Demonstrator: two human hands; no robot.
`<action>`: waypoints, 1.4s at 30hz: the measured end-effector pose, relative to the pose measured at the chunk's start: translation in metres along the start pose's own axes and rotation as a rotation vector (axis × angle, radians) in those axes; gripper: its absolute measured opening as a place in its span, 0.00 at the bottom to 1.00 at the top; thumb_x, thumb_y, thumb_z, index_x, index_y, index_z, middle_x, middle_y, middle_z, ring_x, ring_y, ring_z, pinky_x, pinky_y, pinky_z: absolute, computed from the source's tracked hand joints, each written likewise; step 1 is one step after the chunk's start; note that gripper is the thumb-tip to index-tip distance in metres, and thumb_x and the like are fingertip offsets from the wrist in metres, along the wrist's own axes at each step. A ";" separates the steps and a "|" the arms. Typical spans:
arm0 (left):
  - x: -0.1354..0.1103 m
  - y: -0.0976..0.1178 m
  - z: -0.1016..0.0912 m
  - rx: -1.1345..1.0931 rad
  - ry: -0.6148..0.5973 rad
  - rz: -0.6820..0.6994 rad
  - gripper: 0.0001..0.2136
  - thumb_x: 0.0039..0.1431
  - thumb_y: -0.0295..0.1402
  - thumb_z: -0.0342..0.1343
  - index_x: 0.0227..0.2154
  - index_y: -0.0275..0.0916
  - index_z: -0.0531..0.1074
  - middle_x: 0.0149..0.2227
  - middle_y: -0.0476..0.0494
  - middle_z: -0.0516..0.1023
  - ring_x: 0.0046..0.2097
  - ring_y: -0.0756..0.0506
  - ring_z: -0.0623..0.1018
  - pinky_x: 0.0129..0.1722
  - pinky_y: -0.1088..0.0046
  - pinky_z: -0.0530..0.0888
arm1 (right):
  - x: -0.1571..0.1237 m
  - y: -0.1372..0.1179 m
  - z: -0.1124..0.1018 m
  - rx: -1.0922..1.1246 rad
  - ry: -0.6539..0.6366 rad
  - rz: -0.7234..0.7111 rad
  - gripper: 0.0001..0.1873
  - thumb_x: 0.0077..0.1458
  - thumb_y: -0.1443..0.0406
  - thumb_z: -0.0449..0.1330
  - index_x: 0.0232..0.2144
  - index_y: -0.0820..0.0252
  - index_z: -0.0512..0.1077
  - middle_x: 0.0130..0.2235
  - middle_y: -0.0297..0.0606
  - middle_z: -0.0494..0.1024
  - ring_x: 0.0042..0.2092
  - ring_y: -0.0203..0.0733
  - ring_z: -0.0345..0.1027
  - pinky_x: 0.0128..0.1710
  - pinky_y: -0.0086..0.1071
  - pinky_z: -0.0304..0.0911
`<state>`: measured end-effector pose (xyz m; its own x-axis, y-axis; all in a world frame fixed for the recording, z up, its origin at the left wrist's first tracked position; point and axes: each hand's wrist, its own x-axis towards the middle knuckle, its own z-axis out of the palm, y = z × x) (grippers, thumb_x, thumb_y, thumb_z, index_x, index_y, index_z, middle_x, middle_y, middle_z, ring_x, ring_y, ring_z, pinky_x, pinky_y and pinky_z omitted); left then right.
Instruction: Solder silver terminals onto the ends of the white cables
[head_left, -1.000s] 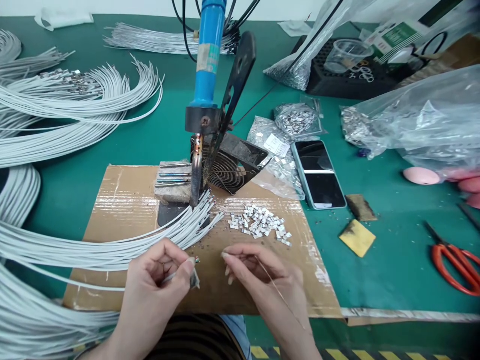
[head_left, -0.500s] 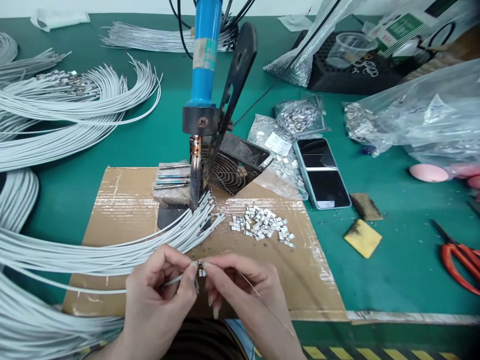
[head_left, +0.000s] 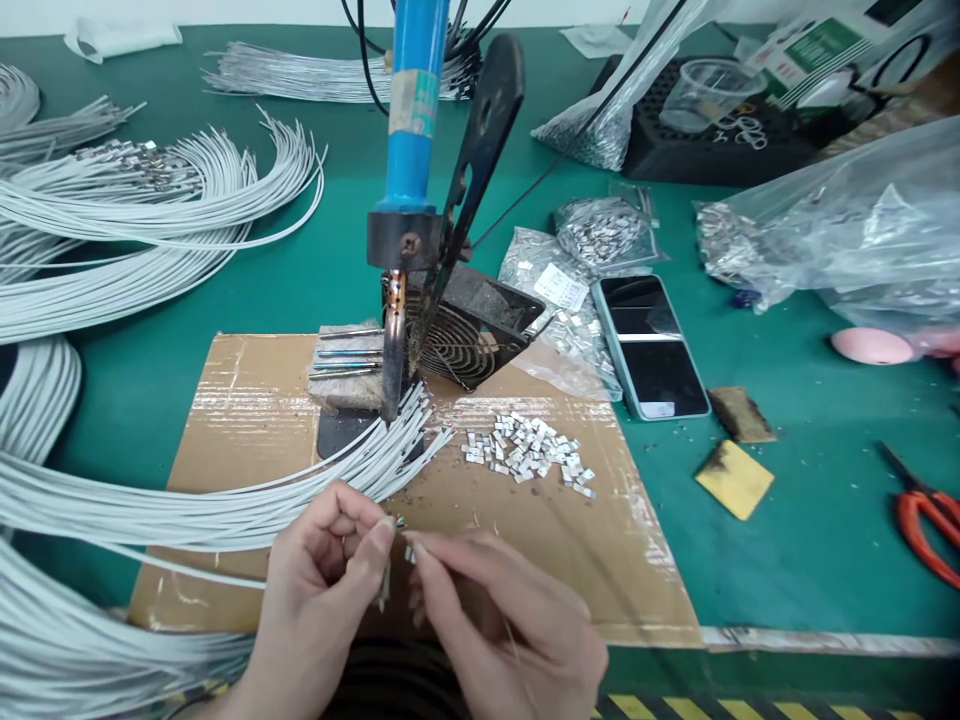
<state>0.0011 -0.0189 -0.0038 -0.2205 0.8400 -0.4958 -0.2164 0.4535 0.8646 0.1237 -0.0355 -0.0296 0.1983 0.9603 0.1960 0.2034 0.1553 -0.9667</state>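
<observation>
My left hand pinches the end of a white wire between thumb and forefinger, low over the cardboard sheet. My right hand meets it fingertip to fingertip and pinches a small metal terminal at the wire's tip. A bundle of white wires fans in from the left, just above my left hand. A heap of small metal terminals lies on the cardboard ahead of my right hand. A blue-handled soldering iron stands in its holder behind the cardboard, tip pointing down.
A small black fan sits behind the iron. A phone, bags of terminals, two sponge pieces and red scissors lie to the right. More white wire bundles cover the green table's left side.
My right hand moved left to meet my left hand and now pinches a terminal at the wire's tip. Both hands have dropped slightly toward me.
</observation>
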 end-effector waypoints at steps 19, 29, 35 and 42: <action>0.000 0.003 -0.004 0.025 -0.011 -0.033 0.13 0.48 0.35 0.73 0.20 0.40 0.74 0.17 0.56 0.67 0.21 0.53 0.61 0.20 0.80 0.59 | 0.011 0.008 -0.012 0.114 -0.157 0.082 0.11 0.57 0.73 0.69 0.36 0.52 0.86 0.29 0.34 0.84 0.27 0.37 0.76 0.28 0.27 0.74; -0.003 -0.001 -0.006 -0.013 -0.043 -0.062 0.18 0.51 0.45 0.74 0.22 0.39 0.75 0.18 0.55 0.67 0.21 0.54 0.61 0.21 0.81 0.59 | 0.012 0.005 -0.010 0.039 -0.129 -0.079 0.14 0.56 0.78 0.69 0.36 0.53 0.83 0.31 0.32 0.83 0.29 0.36 0.77 0.30 0.27 0.74; -0.002 -0.008 -0.012 -0.087 -0.142 -0.096 0.19 0.55 0.49 0.72 0.26 0.39 0.75 0.21 0.54 0.69 0.23 0.53 0.62 0.23 0.81 0.61 | 0.000 0.007 0.001 -0.046 0.012 -0.262 0.22 0.55 0.81 0.65 0.43 0.50 0.82 0.33 0.37 0.84 0.30 0.42 0.78 0.29 0.34 0.75; -0.002 -0.002 -0.003 -0.073 -0.062 -0.101 0.23 0.48 0.51 0.75 0.23 0.37 0.74 0.19 0.56 0.68 0.22 0.54 0.61 0.22 0.82 0.60 | 0.006 0.013 -0.009 0.001 -0.109 -0.231 0.20 0.57 0.82 0.64 0.43 0.54 0.82 0.34 0.38 0.84 0.32 0.40 0.78 0.31 0.32 0.76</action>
<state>-0.0009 -0.0223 -0.0052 -0.1356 0.8090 -0.5719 -0.3038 0.5155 0.8013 0.1358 -0.0295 -0.0391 0.0423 0.9185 0.3932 0.2304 0.3740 -0.8984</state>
